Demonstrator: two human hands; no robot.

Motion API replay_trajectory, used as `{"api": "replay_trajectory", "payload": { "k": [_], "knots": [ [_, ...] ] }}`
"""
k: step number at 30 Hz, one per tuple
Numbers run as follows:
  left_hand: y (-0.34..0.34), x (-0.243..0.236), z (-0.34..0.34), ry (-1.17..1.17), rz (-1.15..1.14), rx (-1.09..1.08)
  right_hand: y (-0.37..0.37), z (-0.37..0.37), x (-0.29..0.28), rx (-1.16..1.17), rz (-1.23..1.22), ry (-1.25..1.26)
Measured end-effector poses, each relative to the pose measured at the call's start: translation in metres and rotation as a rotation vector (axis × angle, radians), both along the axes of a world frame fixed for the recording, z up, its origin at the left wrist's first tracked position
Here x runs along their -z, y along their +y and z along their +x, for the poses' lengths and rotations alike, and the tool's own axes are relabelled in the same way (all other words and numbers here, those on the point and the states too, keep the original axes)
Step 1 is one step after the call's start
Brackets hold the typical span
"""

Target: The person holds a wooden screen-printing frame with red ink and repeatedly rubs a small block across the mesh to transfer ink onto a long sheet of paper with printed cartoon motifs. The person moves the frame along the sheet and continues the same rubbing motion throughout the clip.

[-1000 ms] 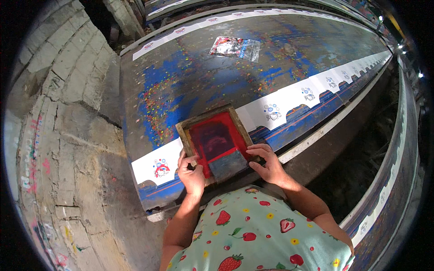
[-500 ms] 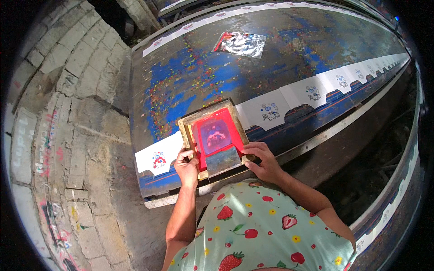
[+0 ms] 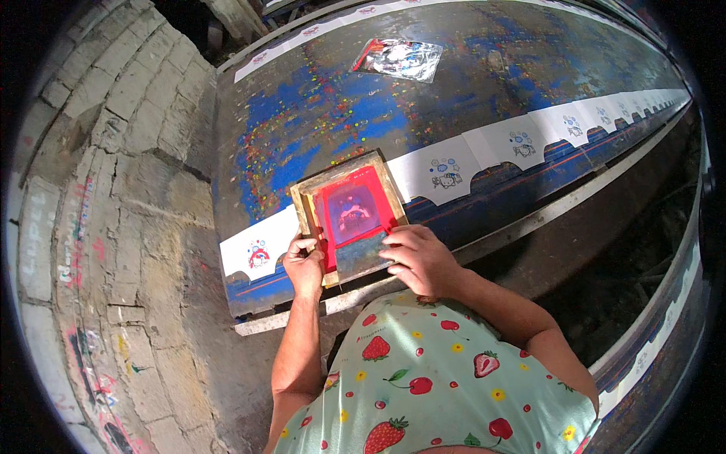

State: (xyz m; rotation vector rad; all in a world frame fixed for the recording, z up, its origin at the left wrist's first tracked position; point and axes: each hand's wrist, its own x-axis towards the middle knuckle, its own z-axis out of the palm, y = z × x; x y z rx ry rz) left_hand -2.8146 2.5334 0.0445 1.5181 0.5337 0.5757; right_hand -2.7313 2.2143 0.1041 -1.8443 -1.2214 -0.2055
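- Left hand [image 3: 305, 274] is holding rectangular, wood-framed red mesh screen [image 3: 354, 209] by its left side.
- Right hand [image 3: 423, 261] is covering screen's lower-right corner; can't tell that grip.

Printing frame [image 3: 352, 214]: sits at near edge of table [image 3: 461, 94], between printed sheets [image 3: 445, 172]; left hand [image 3: 305, 270] at its left side, right hand [image 3: 420, 262] at its near right corner. Plastic packet [image 3: 398, 60]: lies behind frame, before far sheet row [image 3: 311, 32]. Blockwork [image 3: 147, 242]: stands left of table.
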Motion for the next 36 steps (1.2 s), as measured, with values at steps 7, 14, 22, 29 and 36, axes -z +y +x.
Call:
{"api": "replay_trajectory", "payload": {
  "k": [7, 14, 22, 29, 36],
  "knots": [
    [0.005, 0.014, 0.001, -0.066, 0.001, 0.066, 0.039, 0.004, -0.004, -0.133, -0.247, -0.219],
    [0.005, 0.024, 0.003, -0.036, 0.134, 0.053, 0.055, 0.011, -0.013, -0.172, -0.531, -0.296],
    [-0.001, 0.015, 0.005, -0.019, 0.257, 0.015, 0.063, 0.052, -0.046, -0.283, -0.651, -0.181],
    [-0.001, 0.019, 0.002, 0.045, 0.354, 0.002, 0.098, 0.111, -0.048, -0.173, -0.614, -0.084],
    [-0.001, 0.023, 0.001, 0.016, 0.263, -0.013, 0.125, 0.14, -0.034, -0.01, -0.542, -0.091]
  ]
}}
